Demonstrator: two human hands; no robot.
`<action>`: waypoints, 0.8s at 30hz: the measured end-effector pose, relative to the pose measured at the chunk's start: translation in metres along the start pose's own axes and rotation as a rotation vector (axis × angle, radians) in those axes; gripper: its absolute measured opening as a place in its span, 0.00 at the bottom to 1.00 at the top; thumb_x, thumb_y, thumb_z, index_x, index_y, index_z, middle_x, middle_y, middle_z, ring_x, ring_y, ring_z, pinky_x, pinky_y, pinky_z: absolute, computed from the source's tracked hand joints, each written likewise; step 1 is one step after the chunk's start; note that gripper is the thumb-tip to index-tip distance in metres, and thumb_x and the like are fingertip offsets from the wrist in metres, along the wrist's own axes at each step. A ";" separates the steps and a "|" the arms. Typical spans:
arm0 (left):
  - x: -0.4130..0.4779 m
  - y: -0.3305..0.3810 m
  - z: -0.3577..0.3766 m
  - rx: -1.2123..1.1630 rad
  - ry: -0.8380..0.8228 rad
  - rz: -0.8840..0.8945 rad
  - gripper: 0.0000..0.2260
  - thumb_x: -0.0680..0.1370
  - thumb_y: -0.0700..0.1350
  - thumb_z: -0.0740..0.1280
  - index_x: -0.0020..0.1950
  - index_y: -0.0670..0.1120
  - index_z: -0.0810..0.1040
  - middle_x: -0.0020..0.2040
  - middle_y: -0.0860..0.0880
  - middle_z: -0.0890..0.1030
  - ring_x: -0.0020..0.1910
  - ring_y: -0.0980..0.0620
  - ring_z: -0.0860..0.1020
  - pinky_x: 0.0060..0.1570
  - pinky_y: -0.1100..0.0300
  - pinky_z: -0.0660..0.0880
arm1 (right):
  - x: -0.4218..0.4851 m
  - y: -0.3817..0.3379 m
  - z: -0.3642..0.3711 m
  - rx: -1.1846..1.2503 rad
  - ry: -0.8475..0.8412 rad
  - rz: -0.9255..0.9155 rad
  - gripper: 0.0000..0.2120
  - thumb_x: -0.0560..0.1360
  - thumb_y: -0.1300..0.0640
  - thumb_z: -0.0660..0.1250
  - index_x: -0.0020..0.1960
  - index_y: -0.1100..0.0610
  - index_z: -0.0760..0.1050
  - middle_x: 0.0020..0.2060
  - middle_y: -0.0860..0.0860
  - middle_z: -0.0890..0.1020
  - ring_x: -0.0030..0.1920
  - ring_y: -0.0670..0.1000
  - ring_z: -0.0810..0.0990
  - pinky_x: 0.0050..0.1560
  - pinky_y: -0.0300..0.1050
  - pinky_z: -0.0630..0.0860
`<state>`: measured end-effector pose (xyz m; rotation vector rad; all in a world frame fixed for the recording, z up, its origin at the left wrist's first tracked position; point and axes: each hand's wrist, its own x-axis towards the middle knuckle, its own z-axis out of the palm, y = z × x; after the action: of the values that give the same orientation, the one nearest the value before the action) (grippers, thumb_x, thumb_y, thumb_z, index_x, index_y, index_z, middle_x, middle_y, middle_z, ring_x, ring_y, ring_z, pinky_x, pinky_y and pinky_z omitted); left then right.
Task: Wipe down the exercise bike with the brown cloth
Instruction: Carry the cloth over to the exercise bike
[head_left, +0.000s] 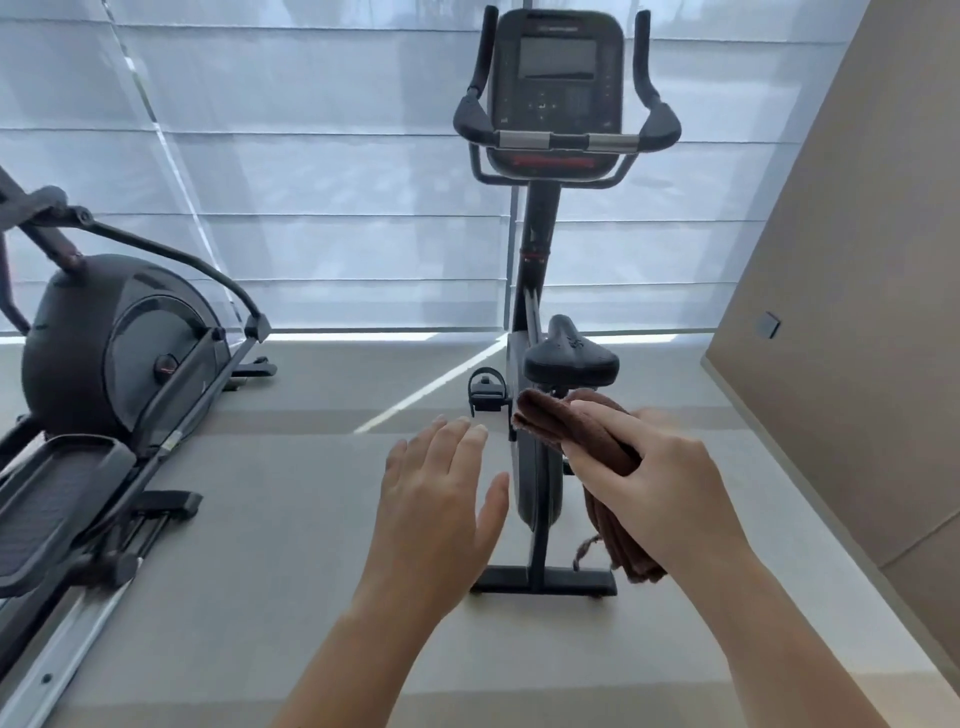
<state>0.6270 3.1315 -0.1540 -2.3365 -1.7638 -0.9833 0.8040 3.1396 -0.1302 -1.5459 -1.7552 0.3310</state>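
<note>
Now, plush folded brown cloth (582, 436), matte bike (540, 249)

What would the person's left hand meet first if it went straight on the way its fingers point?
Most likely the black strapped pedal of the black upright exercise bike: the open left hand points its fingers at it, nothing showing between. Depth is unclear, so it could pass over it.

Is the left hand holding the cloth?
No, the right hand grips the folded cloth, while the left hand hovers open and empty beside the bike.
</note>
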 end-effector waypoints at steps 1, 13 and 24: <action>0.014 -0.018 0.004 0.002 0.000 -0.006 0.19 0.76 0.50 0.57 0.58 0.39 0.76 0.56 0.41 0.79 0.58 0.39 0.75 0.57 0.42 0.71 | 0.018 -0.003 0.015 0.002 0.001 0.002 0.16 0.68 0.42 0.64 0.56 0.37 0.76 0.39 0.42 0.75 0.41 0.45 0.77 0.43 0.38 0.73; 0.186 -0.215 0.030 -0.035 0.009 0.053 0.16 0.75 0.47 0.63 0.58 0.39 0.76 0.56 0.41 0.79 0.59 0.40 0.75 0.58 0.39 0.71 | 0.232 -0.062 0.156 0.002 0.056 0.018 0.18 0.69 0.43 0.65 0.59 0.39 0.75 0.40 0.45 0.76 0.42 0.45 0.76 0.40 0.32 0.70; 0.343 -0.307 0.084 -0.050 0.038 0.148 0.18 0.75 0.50 0.57 0.56 0.39 0.77 0.55 0.41 0.80 0.57 0.39 0.76 0.56 0.40 0.72 | 0.401 -0.044 0.226 0.023 0.175 0.026 0.16 0.69 0.44 0.65 0.57 0.38 0.76 0.40 0.46 0.78 0.42 0.44 0.76 0.41 0.38 0.73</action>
<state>0.4447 3.5623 -0.1437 -2.4197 -1.5449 -1.0524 0.6271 3.5657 -0.1086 -1.5344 -1.5916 0.2212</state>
